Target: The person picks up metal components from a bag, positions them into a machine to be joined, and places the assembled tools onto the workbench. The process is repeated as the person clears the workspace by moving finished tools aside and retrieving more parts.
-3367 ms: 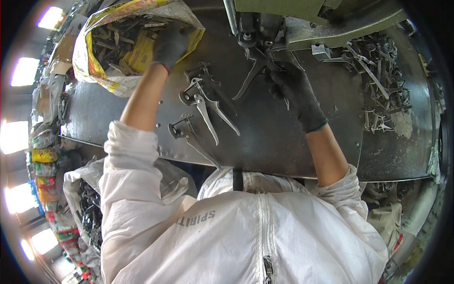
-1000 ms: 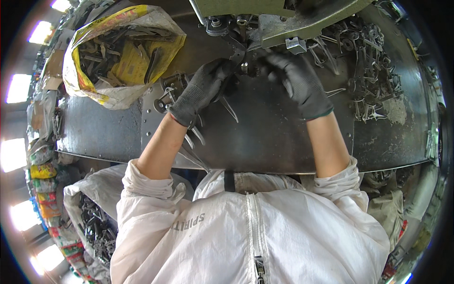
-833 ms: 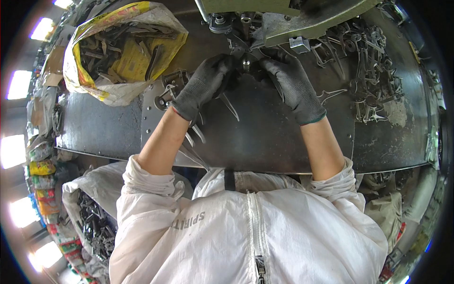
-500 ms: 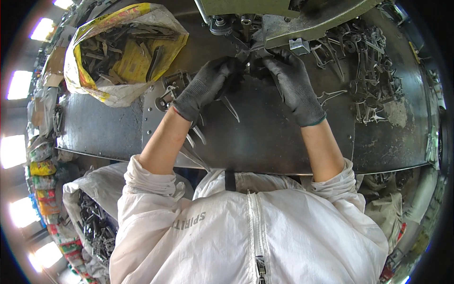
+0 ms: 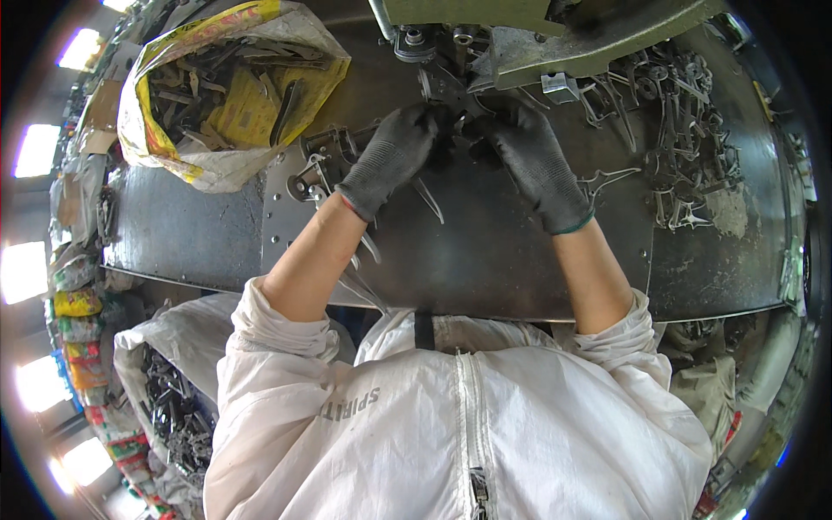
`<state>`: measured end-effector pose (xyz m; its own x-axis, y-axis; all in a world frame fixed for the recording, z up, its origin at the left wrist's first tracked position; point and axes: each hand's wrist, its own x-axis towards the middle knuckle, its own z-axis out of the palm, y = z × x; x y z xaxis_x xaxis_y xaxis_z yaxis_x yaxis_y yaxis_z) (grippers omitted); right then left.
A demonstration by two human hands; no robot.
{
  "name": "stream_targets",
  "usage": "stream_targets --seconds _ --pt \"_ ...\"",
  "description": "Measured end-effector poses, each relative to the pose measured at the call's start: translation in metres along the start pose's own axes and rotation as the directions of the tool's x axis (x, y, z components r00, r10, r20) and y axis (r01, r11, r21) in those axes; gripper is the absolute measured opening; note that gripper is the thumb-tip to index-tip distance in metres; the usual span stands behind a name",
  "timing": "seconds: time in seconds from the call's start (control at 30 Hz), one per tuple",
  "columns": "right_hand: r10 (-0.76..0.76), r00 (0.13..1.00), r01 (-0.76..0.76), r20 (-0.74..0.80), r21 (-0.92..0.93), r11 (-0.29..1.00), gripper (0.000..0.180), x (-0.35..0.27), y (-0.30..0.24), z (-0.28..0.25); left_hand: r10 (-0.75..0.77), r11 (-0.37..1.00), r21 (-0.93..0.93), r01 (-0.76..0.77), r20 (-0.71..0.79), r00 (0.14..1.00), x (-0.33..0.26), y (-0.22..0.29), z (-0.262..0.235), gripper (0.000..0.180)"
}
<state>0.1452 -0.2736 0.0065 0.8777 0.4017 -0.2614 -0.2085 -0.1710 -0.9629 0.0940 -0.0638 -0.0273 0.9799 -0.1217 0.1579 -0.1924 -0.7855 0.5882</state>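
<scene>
A small metal part (image 5: 458, 130) is pinched between the fingertips of the left hand (image 5: 390, 156) and the right hand (image 5: 533, 160), both in dark gloves and drawn close together just below the green machine (image 5: 537, 30). The part seems to be under positioning at the machine's tooling; whether it is seated cannot be told. Left of the machine, a yellow-and-white sack (image 5: 217, 95) is full of unworked pieces, and a few lie loose (image 5: 325, 160) beside the left hand, so much appears left. Right of the machine, a heap of pieces (image 5: 685, 139) is spread over the dark steel surface (image 5: 485, 260). Bright windows (image 5: 26, 269) are seen far left.
</scene>
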Motion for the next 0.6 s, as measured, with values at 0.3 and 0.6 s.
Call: stream_targets --seconds 0.3,0.6 --pt "-0.007 0.999 0.001 0.042 0.133 0.991 0.041 0.015 0.044 -0.003 -0.370 0.268 -0.751 0.604 0.499 0.784 0.014 0.021 0.003 0.037" --pt "-0.025 0.999 0.023 0.032 0.069 0.997 0.038 0.013 0.038 -0.001 -0.459 0.291 -0.781 0.552 0.392 0.797 0.018 0.017 0.013 0.038"
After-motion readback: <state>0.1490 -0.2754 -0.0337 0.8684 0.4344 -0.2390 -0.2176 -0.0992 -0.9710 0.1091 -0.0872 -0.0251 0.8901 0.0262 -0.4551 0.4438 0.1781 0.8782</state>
